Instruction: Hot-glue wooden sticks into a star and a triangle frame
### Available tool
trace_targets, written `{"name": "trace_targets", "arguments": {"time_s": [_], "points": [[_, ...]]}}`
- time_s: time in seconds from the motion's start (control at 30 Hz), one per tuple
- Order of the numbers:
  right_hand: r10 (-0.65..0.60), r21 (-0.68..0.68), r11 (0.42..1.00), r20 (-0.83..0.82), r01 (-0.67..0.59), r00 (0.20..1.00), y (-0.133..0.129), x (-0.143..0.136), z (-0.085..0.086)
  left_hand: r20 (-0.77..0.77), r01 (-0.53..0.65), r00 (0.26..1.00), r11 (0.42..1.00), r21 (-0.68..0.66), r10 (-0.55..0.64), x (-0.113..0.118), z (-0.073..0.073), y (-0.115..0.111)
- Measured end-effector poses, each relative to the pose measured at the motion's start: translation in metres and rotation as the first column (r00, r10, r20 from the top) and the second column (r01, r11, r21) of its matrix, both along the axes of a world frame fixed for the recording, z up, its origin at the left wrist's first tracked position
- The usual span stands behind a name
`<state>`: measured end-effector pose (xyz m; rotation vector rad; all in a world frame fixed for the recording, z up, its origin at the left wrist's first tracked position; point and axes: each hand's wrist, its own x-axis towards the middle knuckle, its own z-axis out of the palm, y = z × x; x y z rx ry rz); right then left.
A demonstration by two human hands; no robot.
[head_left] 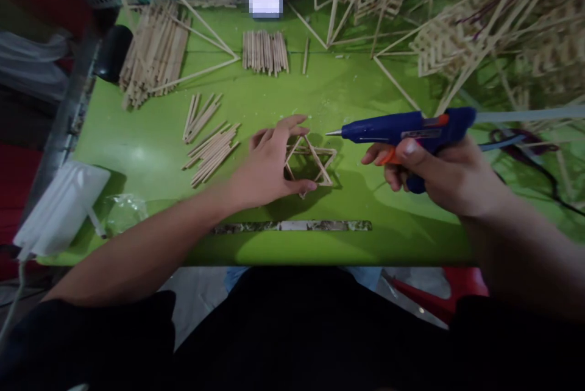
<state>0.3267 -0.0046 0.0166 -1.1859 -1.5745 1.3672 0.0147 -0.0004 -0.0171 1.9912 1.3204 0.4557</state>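
My right hand (439, 172) is wrapped around the grip of a blue glue gun (388, 129), with fingers by its orange trigger. Its metal nozzle points left, above and to the right of a small star-shaped frame of wooden sticks (322, 165). My left hand (278, 165) grips the left side of that frame, thumb near its lower edge and fingers at its top. Part of the frame is hidden behind the hand. Left of this hand lie loose thin sticks (212, 156) in two small groups on the green table (150, 141).
Stick bundles (155, 50) and a row of short sticks (265, 52) lie at the back. Large stick lattices (439, 44) crowd the back right. A worn flat strip (292, 226) lies near the front edge. A white plastic pack (64, 208) sits at left; a dark cable (543, 172) runs at right.
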Motion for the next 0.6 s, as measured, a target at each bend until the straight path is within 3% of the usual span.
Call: {"name": "trace_targets", "arguments": {"time_s": [0.1,0.27,0.47,0.6], "points": [[0.021,0.021,1.0,0.081,-0.023,0.997,-0.001,0.007,0.011,0.005,0.001,1.0,1.0,-0.003,-0.001,0.0,0.0,-0.001],[0.182,0.001,0.981,0.316,-0.192,0.931,-0.003,0.021,0.025,0.008,-0.001,1.0,1.0,-0.023,0.002,0.002,0.001,-0.001],[0.091,-0.191,0.981,0.533,0.015,0.841,-0.003,0.013,0.022,-0.017,-0.021,1.0,0.999,-0.03,0.02,0.001,-0.003,0.0],[0.084,-0.26,0.963,0.556,0.077,0.827,0.0,0.005,0.021,-0.048,-0.03,0.998,0.998,-0.057,0.027,0.0,-0.002,0.0]]}}
